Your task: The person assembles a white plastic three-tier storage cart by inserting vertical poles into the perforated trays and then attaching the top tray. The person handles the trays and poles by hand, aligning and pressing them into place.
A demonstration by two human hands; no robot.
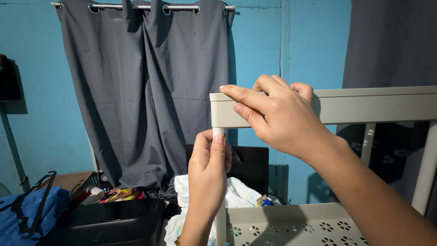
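Two hands meet at one corner of a pale plastic rack. My right hand [277, 116] is clamped over the end of the upper tray [364, 105], whose long axis runs from 9 to 3 o'clock. My left hand [208, 171], at 6 o'clock from that corner, pinches the upright white post [220, 218], its top touching the tray's underside. The post's axis runs 12 to 6, down to the lower tray [291, 223], perforated with flower-shaped holes; nothing shows in it. A grey curtain [145, 91] hangs behind.

Pale grey shelf [364, 105] (flower-pattern cutouts below), dark grey curtain [145, 91], blue wall [41, 114]
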